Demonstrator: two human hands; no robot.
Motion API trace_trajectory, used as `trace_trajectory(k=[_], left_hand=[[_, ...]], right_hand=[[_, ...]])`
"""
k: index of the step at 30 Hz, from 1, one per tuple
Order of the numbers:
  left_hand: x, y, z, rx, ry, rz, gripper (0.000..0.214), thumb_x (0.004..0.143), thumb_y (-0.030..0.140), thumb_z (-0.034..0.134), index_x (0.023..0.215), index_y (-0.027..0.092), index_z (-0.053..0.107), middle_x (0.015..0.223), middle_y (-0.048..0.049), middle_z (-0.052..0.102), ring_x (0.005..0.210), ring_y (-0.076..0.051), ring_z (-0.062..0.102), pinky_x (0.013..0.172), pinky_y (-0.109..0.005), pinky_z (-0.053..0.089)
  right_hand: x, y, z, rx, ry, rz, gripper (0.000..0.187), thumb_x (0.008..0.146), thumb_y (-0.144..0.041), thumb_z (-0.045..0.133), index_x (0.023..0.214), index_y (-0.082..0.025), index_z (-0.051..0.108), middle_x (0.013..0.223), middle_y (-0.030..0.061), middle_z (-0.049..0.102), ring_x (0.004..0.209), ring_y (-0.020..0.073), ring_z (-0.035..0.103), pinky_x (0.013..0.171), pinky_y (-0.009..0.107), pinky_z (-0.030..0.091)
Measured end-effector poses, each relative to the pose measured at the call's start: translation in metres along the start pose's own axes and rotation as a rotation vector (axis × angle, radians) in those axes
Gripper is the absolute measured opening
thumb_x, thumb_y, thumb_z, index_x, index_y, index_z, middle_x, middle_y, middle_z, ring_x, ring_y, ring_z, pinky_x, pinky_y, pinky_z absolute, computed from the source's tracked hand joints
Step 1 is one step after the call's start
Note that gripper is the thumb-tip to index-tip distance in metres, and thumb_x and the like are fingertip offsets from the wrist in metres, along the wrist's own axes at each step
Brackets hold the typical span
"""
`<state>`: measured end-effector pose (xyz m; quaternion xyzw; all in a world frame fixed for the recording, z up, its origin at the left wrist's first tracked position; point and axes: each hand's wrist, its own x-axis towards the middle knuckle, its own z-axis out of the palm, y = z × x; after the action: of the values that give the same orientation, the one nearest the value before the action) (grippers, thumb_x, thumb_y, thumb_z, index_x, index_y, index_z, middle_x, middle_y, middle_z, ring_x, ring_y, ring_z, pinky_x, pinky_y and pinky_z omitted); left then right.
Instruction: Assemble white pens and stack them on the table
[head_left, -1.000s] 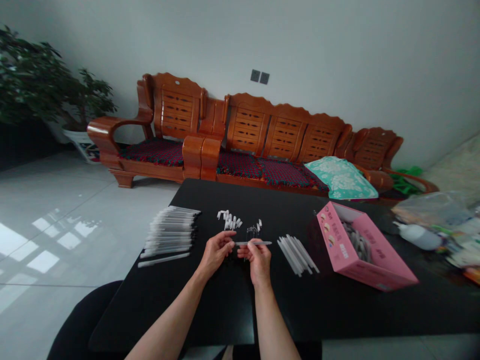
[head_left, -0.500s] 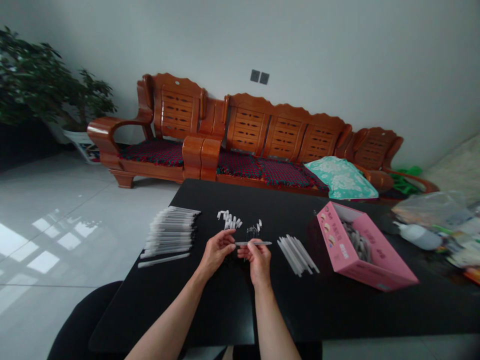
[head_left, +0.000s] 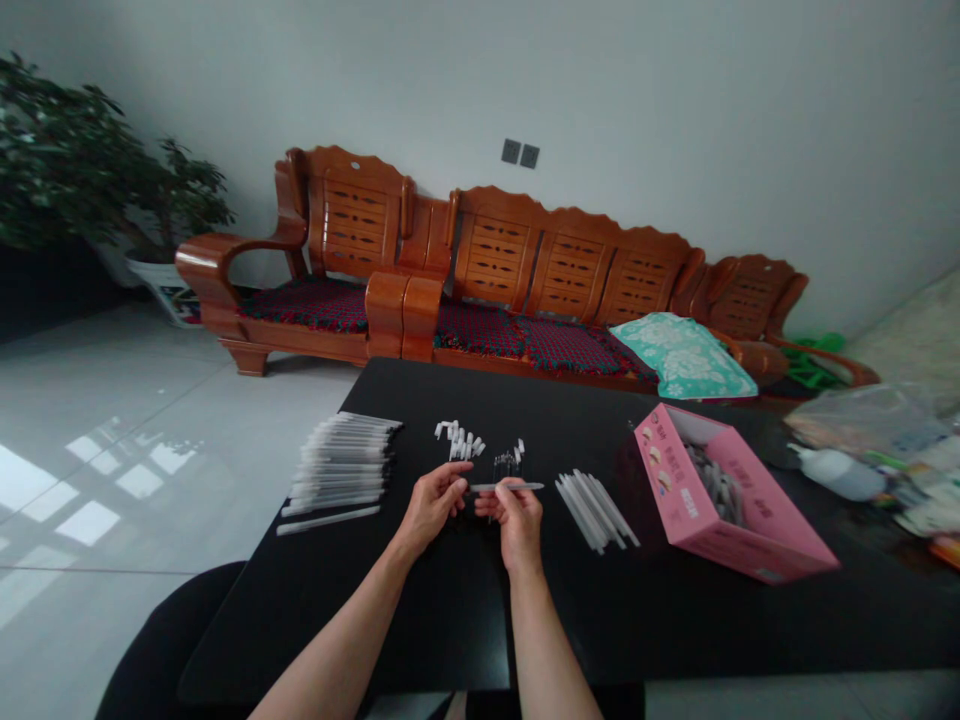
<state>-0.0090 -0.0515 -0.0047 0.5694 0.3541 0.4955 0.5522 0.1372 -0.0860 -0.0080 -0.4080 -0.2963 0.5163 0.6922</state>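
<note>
My right hand (head_left: 517, 515) pinches a slim grey-white pen (head_left: 529, 487), held level above the table with its pointed end to the right. At the pen's other end, the thumb and fingers of my left hand (head_left: 439, 500) are closed; a small dark part shows at their tips. Beyond my hands lie several short white pen caps (head_left: 461, 438) and a cluster of small dark-and-clear pieces (head_left: 507, 463), too small to make out. To the right is a bunch of whitish pen barrels (head_left: 595, 510). A row of white pens with dark ends (head_left: 341, 465) lies to the left.
A pink open box (head_left: 739, 535) with many greyish pieces inside stands on the black table (head_left: 352, 620) at right. Farther right are a white bottle (head_left: 840, 473) and plastic bags (head_left: 874, 420). A wooden sofa (head_left: 495, 255) runs behind the table.
Almost nothing differs. My left fingertips have shifted very slightly at the pen's left end, where a dark part now shows; my right hand keeps its hold.
</note>
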Motion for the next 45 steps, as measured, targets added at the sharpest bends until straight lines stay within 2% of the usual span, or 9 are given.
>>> trace_trajectory(k=[3, 8, 13, 16, 20, 26, 32, 40, 45], left_hand=[[0.0003, -0.0035, -0.0009, -0.021, -0.019, 0.0, 0.042, 0.082, 0.038, 0.062, 0.114, 0.012, 0.062, 0.071, -0.0015, 0.059, 0.056, -0.01, 0.053, 0.047, -0.019, 0.042], [0.0009, -0.0025, -0.0009, -0.098, -0.005, 0.044, 0.048, 0.076, 0.033, 0.07, 0.118, 0.013, 0.06, 0.087, -0.0056, 0.063, 0.07, -0.013, 0.058, 0.06, -0.022, 0.048], [-0.0006, 0.0001, 0.0, -0.001, -0.012, -0.002, 0.047, 0.085, 0.038, 0.058, 0.126, 0.015, 0.055, 0.073, -0.0007, 0.058, 0.055, -0.01, 0.052, 0.046, -0.018, 0.04], [-0.0015, 0.0004, 0.0006, -0.009, -0.033, 0.01, 0.047, 0.083, 0.035, 0.061, 0.125, 0.015, 0.055, 0.073, 0.0002, 0.057, 0.055, -0.009, 0.051, 0.048, -0.018, 0.04], [-0.0018, 0.0016, 0.0013, -0.072, -0.024, 0.037, 0.052, 0.077, 0.032, 0.068, 0.125, 0.016, 0.056, 0.084, -0.003, 0.06, 0.065, -0.011, 0.055, 0.057, -0.021, 0.045], [-0.0011, 0.0003, 0.0016, -0.002, -0.029, -0.004, 0.046, 0.084, 0.039, 0.059, 0.122, 0.013, 0.058, 0.071, -0.0003, 0.058, 0.053, -0.009, 0.051, 0.045, -0.018, 0.04], [-0.0012, 0.0011, 0.0019, -0.05, -0.023, 0.008, 0.045, 0.078, 0.033, 0.066, 0.118, 0.013, 0.06, 0.072, -0.0004, 0.058, 0.056, -0.009, 0.052, 0.049, -0.019, 0.044], [-0.0018, -0.0017, 0.0019, -0.039, -0.003, 0.029, 0.048, 0.077, 0.032, 0.067, 0.121, 0.014, 0.059, 0.074, -0.0014, 0.062, 0.06, -0.012, 0.057, 0.054, -0.022, 0.049], [-0.0014, -0.0048, 0.0002, 0.011, -0.006, -0.005, 0.047, 0.083, 0.038, 0.061, 0.122, 0.013, 0.059, 0.068, -0.0008, 0.06, 0.05, -0.009, 0.053, 0.045, -0.02, 0.043]], right_hand=[[0.0001, 0.0005, 0.0004, 0.007, 0.004, 0.003, 0.032, 0.07, -0.034, 0.076, 0.087, -0.015, 0.057, 0.066, 0.0041, 0.072, 0.053, 0.0202, 0.07, 0.048, 0.028, 0.058], [-0.0003, -0.0001, 0.0006, 0.006, 0.002, -0.003, 0.032, 0.071, -0.034, 0.076, 0.087, -0.015, 0.057, 0.066, 0.0036, 0.072, 0.054, 0.0207, 0.071, 0.048, 0.029, 0.059], [-0.0013, -0.0016, 0.0008, -0.006, -0.018, -0.006, 0.028, 0.074, -0.032, 0.074, 0.088, -0.015, 0.056, 0.066, 0.0027, 0.072, 0.055, 0.0206, 0.071, 0.049, 0.029, 0.059], [-0.0013, -0.0015, 0.001, -0.005, -0.012, -0.006, 0.028, 0.074, -0.032, 0.074, 0.089, -0.015, 0.057, 0.065, 0.0026, 0.071, 0.054, 0.0204, 0.071, 0.049, 0.029, 0.059], [-0.0003, -0.0004, 0.0008, 0.008, 0.0, -0.002, 0.03, 0.071, -0.033, 0.076, 0.087, -0.015, 0.058, 0.065, 0.0026, 0.071, 0.053, 0.02, 0.07, 0.048, 0.029, 0.058], [-0.001, -0.0003, 0.0021, 0.003, 0.008, -0.014, 0.029, 0.071, -0.033, 0.076, 0.086, -0.015, 0.058, 0.063, 0.0021, 0.071, 0.051, 0.0192, 0.069, 0.045, 0.027, 0.057], [-0.0027, -0.0008, 0.0031, -0.017, 0.008, -0.03, 0.029, 0.073, -0.035, 0.074, 0.086, -0.015, 0.058, 0.065, 0.0034, 0.071, 0.052, 0.0195, 0.069, 0.047, 0.028, 0.057], [-0.0005, 0.0014, 0.0013, 0.005, 0.022, -0.017, 0.029, 0.071, -0.034, 0.075, 0.086, -0.015, 0.058, 0.062, 0.0018, 0.07, 0.05, 0.0198, 0.069, 0.045, 0.028, 0.057], [-0.0012, 0.0008, 0.0016, -0.006, 0.011, -0.021, 0.028, 0.073, -0.032, 0.074, 0.087, -0.015, 0.057, 0.063, 0.0023, 0.071, 0.052, 0.02, 0.069, 0.045, 0.028, 0.057]])
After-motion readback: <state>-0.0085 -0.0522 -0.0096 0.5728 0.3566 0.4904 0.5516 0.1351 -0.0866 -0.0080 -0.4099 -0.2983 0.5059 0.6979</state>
